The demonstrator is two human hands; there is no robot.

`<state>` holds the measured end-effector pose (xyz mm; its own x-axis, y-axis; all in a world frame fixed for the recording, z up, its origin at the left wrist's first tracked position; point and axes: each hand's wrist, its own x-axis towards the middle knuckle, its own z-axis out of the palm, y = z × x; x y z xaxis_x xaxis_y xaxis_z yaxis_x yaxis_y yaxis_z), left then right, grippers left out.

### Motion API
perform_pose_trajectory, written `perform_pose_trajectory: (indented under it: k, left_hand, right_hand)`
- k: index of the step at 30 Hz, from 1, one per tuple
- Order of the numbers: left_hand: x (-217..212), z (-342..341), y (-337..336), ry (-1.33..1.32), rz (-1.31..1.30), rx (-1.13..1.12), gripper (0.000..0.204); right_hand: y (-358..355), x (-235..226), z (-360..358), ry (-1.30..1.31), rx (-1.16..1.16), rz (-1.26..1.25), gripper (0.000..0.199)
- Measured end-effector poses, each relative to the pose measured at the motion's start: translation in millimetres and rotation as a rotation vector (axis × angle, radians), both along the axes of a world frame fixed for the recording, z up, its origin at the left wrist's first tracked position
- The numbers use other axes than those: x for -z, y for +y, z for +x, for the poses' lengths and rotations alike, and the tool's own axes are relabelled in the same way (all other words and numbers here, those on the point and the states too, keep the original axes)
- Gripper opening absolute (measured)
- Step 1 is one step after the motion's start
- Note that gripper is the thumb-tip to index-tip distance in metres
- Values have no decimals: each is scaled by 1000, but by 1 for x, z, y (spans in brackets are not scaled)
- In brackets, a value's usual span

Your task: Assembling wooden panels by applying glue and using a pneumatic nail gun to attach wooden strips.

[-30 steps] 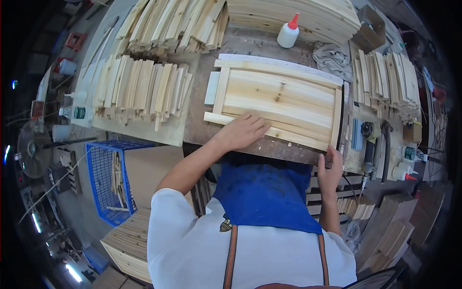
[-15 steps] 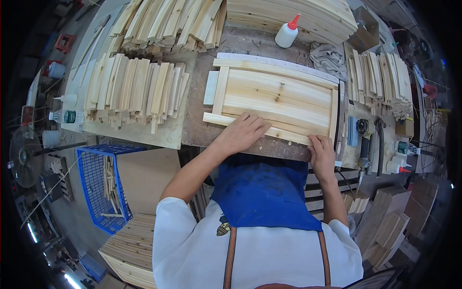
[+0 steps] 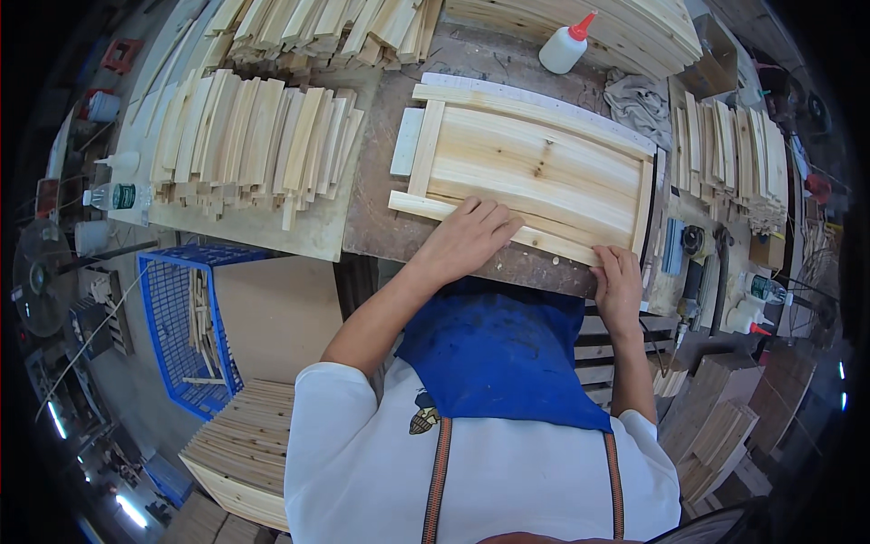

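On the bench in front of me lies a pale wooden panel (image 3: 544, 172) with narrow strips along its edges. The near wooden strip (image 3: 415, 205) runs along the panel's front side, and its left end sticks out past the left strip (image 3: 427, 150). My left hand (image 3: 468, 238) lies over the middle of the near strip, fingers together and curled on it. At the strip's right end my right hand (image 3: 618, 279) grips it between thumb and fingers, close to the right strip (image 3: 642, 201). The far strip (image 3: 535, 116) rests against a white marked ruler edge (image 3: 489, 92).
Wood strips are piled at left (image 3: 245, 136), far left and right (image 3: 725, 145). A white glue bottle (image 3: 564, 50) with a red tip and a grey rag (image 3: 638, 104) sit behind the panel. A power tool (image 3: 693, 263) lies right; a blue crate (image 3: 186, 317) stands lower left.
The whole view has shifted and tilted slightly, so the bench appears higher and further right. Both hands stay on the near strip, with little visible movement against the panel.
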<state>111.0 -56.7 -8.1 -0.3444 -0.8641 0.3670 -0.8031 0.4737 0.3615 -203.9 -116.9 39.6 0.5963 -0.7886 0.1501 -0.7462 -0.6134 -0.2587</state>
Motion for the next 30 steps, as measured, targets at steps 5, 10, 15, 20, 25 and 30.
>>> perform_pose_trajectory:
  k: [5,10,15,20,25,30]
  left_hand:
    - [-17,-1,2,-16,-40,-46,29]
    - [-18,-4,0,-7,-37,-63,30]
    - [-21,-3,5,63,-33,-140,39]
    - [-10,18,16,25,-57,-263,45]
    - [-5,25,7,-43,-59,-139,44]
    - [-7,23,2,-23,-117,-146,41]
  right_hand:
    - [-1,-13,1,0,-11,6,36]
    - [-8,-21,-4,24,-30,30,35]
    - [-9,-16,-6,37,-36,12,36]
    - [-9,-14,-8,46,-43,40,37]
    - [-18,-26,-8,41,-76,23,38]
    - [-23,-53,-11,67,-99,18,36]
